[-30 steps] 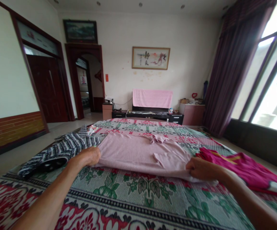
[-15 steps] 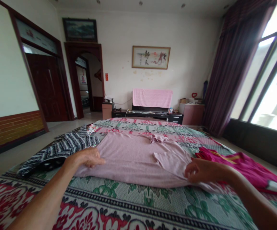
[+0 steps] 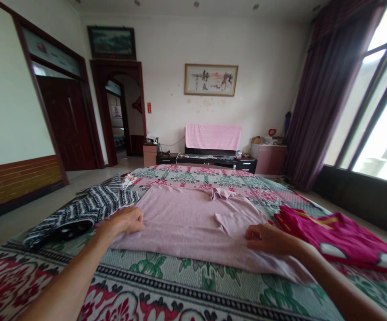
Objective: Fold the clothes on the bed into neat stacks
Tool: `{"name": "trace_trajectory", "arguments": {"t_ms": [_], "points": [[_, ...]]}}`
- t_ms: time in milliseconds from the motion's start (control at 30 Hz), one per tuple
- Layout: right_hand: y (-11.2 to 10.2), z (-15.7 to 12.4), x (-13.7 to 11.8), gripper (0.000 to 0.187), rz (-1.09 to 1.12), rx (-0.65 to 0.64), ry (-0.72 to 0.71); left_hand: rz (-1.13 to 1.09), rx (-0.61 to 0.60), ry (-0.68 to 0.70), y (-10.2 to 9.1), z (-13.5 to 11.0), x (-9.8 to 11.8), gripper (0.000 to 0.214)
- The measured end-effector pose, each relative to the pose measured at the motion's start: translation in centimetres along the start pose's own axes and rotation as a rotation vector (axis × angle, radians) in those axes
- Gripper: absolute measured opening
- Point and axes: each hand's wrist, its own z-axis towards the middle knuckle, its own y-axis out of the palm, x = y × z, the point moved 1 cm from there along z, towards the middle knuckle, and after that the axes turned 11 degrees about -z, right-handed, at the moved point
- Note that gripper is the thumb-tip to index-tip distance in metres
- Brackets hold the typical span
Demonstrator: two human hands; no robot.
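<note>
A pale pink short-sleeved shirt (image 3: 180, 214) lies spread sideways across the patterned bed cover, its collar toward the far right side. At the shirt's left end, my left hand (image 3: 129, 220) is closed with its fingers pinched on the fabric. Over the right part, close to a sleeve, my right hand (image 3: 267, 238) has loosely curled fingers with a gap between thumb and forefinger; no cloth shows gripped in it. Below the right wrist, a loose corner of the shirt trails toward me.
Left of the shirt lies a black-and-white patterned garment (image 3: 93, 205). A folded magenta garment (image 3: 343, 236) rests at the right. The floral bed cover (image 3: 206, 278) spreads beneath everything. Beyond the bed stand a low black cabinet (image 3: 247, 166) and a pink cloth (image 3: 213, 136) draped over a screen.
My right hand has moved left over the shirt, and the shirt's near right corner now lies farther out toward me. My left hand has shifted only slightly.
</note>
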Motion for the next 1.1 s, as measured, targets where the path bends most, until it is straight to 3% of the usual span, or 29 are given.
{"name": "trace_trajectory", "arguments": {"t_ms": [133, 233, 367, 400, 467, 533, 733, 800, 867, 967, 1100], "points": [[0.5, 0.3, -0.1, 0.020, -0.002, 0.045, 0.016, 0.009, 0.248, 0.161, 1.1, 1.3, 1.6, 0.025], [0.2, 0.5, 0.2, 0.019, 0.015, 0.011, 0.011, 0.020, 0.298, 0.270, 3.1, 2.8, 2.9, 0.024], [-0.9, 2.1, 0.4, 0.018, 0.038, -0.103, 0.012, -0.014, 0.358, 0.223, 5.6, 4.2, 4.2, 0.024], [-1.1, 3.0, 0.4, 0.018, 0.023, -0.059, 0.020, -0.019, 0.387, 0.206, 6.0, 4.3, 4.3, 0.026], [-1.5, 5.4, 0.2, 0.019, -0.053, 0.168, 0.061, -0.020, 0.433, 0.198, 6.7, 4.4, 4.4, 0.029], [-1.4, 8.1, -0.3, 0.025, -0.104, 0.313, 0.151, -0.016, 0.444, 0.209, 7.0, 4.4, 4.3, 0.031], [-0.1, 15.6, -2.5, 0.057, -0.170, 0.463, 0.216, -0.027, 0.444, 0.219, 7.2, 4.5, 4.1, 0.031], [0.3, 17.3, -3.0, 0.064, -0.227, 0.450, 0.215, -0.021, 0.450, 0.226, 7.2, 4.4, 4.2, 0.031], [0.7, 18.5, -3.1, 0.057, -0.278, 0.405, 0.207, -0.017, 0.448, 0.221, 7.1, 4.3, 4.4, 0.031], [0.9, 19.5, -2.8, 0.030, -0.277, 0.396, 0.226, -0.018, 0.434, 0.207, 7.0, 4.2, 4.5, 0.031], [0.0, 19.5, -1.5, 0.031, -0.208, 0.520, 0.303, -0.021, 0.434, 0.201, 7.0, 4.1, 4.6, 0.031]]}}
